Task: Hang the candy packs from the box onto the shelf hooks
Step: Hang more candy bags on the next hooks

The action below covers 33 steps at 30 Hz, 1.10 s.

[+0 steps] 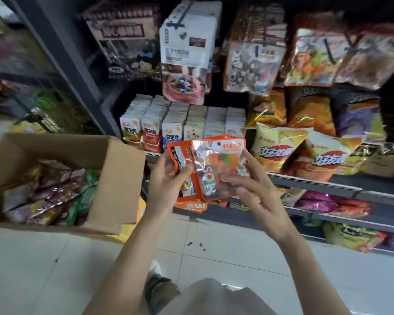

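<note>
Both my hands hold a small stack of orange-edged candy packs in front of the shelf. The front pack [218, 164] has a clear window showing coloured gummies and a round hang hole at its top. My right hand [248, 185] grips its right side. My left hand [168, 178] holds the packs behind it [180, 160], thumb across their face. An open cardboard box [114, 178] at the left holds several more snack packs [48, 192]. Packs hanging from the shelf hooks [187, 42] fill the rack above.
Small boxed snacks [182, 123] stand in rows on the shelf just behind my hands. Chip bags [280, 151] lie on the shelf to the right, with lower shelves beneath. A dark upright post [73, 71] divides the racks. White tiled floor [214, 251] lies below.
</note>
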Tool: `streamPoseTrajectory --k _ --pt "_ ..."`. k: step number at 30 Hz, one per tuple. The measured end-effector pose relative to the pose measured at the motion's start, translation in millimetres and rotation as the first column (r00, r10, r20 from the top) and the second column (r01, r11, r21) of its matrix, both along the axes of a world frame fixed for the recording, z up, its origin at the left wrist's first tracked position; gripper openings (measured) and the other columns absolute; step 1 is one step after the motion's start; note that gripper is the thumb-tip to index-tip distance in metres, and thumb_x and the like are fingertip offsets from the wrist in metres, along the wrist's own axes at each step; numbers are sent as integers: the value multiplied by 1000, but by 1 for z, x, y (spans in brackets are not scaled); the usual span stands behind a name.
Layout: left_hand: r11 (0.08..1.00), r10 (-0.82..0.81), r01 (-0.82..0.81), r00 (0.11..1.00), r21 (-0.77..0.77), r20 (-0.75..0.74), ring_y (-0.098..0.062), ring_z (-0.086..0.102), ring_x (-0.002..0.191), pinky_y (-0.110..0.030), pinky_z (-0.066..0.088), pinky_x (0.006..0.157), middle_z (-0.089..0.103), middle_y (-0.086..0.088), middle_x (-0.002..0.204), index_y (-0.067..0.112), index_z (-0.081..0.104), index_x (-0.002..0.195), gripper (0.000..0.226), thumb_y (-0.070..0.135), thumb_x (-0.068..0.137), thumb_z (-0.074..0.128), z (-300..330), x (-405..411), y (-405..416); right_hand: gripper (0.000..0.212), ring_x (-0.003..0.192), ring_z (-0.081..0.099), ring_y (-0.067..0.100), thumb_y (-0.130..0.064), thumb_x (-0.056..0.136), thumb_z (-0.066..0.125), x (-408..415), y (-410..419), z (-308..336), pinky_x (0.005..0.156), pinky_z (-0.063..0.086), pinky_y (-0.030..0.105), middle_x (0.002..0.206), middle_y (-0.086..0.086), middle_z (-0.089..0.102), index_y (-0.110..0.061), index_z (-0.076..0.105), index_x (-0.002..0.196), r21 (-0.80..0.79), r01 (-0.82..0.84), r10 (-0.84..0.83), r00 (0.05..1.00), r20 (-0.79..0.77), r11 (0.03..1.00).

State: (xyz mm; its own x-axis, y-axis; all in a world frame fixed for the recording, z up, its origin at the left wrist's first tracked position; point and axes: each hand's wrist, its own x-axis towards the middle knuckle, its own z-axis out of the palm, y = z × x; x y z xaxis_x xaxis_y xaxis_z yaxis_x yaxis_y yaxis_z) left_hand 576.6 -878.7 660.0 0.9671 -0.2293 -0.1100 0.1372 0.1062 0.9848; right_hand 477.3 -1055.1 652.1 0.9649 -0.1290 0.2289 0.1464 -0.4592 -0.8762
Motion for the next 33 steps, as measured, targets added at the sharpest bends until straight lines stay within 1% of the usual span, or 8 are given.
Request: streamPoseTrajectory --k 3,6,8,11,15,21,30,33 --pt "998 -70 70 998 11 11 -14 69 97 -27 57 74 71 3 103 15 57 116 31 8 87 65 8 -23 -39 25 131 35 -6 -51 83 66 -16 -28 8 91 42 8 151 -7 29 -35 65 102 33 184 -183 983 -17 982" --pt "985 -159 151 981 81 111 -8 69 89 -18 53 67 70 4 99 21 57 110 26 8 88 64 20 -37 -74 56 131 35 5 -37 73 80 -24 -58 11 90 40 3 149 -6 24 -46 47 118 -13 321 -320 943 -89 947" --pt "976 -199 178 962 124 188 -3 68 92 -16 53 70 69 6 100 18 56 112 27 8 88 63 26 -37 -93 74 120 44 14 -33 71 83 -26 -81 11 90 46 15 139 -8 36 -55 39 127 71 372 -361 924 -123 926" --pt "963 -254 224 939 148 232 -2 66 96 -16 53 72 68 11 101 15 55 117 30 10 89 64 29 -27 -121 67 98 49 10 -29 74 81 -26 -113 13 82 44 26 106 -16 53 -44 48 131 97 497 -495 868 -46 862" --pt "935 -350 307 882 177 315 2 63 101 -14 52 76 65 15 106 16 53 120 33 10 89 64 31 -9 -165 69 99 45 -1 -20 78 78 -21 -144 23 83 34 2 117 2 45 -34 47 138 57 678 -679 722 132 733" --pt "898 -437 329 750 293 497 5 60 105 -28 52 90 61 23 111 27 49 124 35 23 92 62 45 18 -232 73 89 45 -4 -18 81 76 -4 -216 42 81 36 2 111 -3 37 -33 39 142 40 741 -730 650 212 671" --pt "897 -437 318 745 308 504 9 59 104 -23 53 89 59 28 109 27 50 123 35 20 91 63 44 33 -285 75 111 47 11 -24 80 77 11 -284 53 98 44 19 111 -9 34 -36 40 143 -29 693 -682 715 154 720" --pt "913 -399 281 772 296 495 4 60 108 -31 54 91 62 19 113 18 51 127 38 20 91 63 39 32 -289 75 99 46 -1 -22 81 78 12 -293 53 83 42 5 116 0 34 -31 39 144 -66 664 -651 745 149 745"
